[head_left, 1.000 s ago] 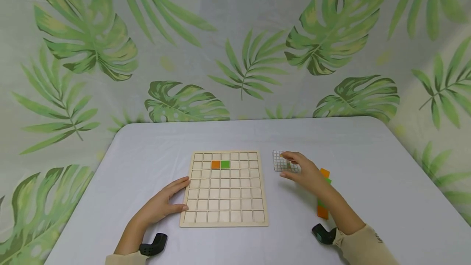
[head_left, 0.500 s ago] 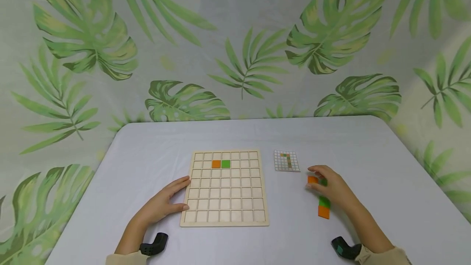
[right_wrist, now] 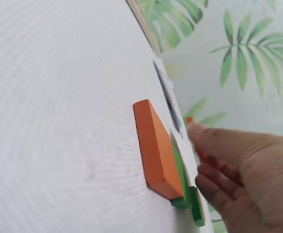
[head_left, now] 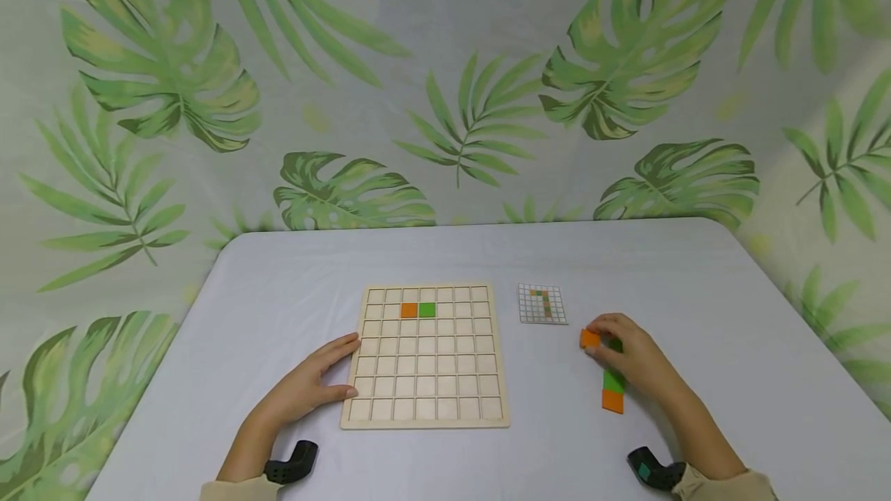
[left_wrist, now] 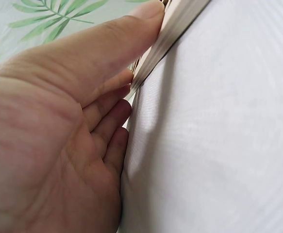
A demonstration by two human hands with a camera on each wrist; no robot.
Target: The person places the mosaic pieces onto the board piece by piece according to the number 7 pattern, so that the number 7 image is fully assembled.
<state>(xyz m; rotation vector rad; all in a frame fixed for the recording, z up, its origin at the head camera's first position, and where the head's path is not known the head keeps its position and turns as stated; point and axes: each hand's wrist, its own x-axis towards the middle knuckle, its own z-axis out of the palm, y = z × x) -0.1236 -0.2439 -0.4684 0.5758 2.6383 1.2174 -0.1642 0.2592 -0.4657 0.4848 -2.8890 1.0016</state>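
In the head view, my left hand [head_left: 306,379] lies along the left edge of a wooden grid board [head_left: 426,434], thumb and fingertips touching its side. An orange square tile [head_left: 409,310] and a green square tile [head_left: 427,310] sit side by side in the board's second row from the top. My right hand [head_left: 632,350] pinches another orange tile [head_left: 588,339] between thumb and fingers, right of the board. Below that hand lie green tiles [head_left: 614,380] and one more orange tile [head_left: 612,402] in a line, partly hidden by the fingers.
A small card [head_left: 525,315] printed with a grid and coloured squares lies between the board and the right hand. White cloth covers the table [head_left: 292,269]. Behind it hangs a leaf-patterned backdrop [head_left: 487,60].
My right hand has moved from above the card back right to the loose tiles, uncovering the card, and now pinches an orange tile. The left hand stays at the board's edge.
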